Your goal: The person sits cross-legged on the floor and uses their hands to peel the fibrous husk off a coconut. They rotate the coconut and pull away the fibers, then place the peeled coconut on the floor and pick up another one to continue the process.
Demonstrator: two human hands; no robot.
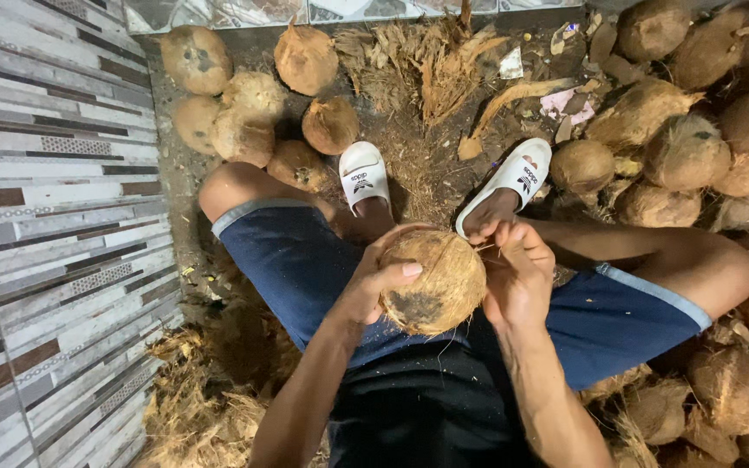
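left hand (373,282) clamped round the husked coconut (433,282), right hand (517,276) pinching fibres at its right edge, best pulled in short tugs, shell braced.

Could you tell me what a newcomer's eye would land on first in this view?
First, the brown fibrous coconut at centre, cupped by the left hand while the right hand pinches fibres at its right edge. Next, the white slide sandals just above on the dirt floor. Heaps of husked coconuts crowd the right side, with a smaller cluster at upper left.
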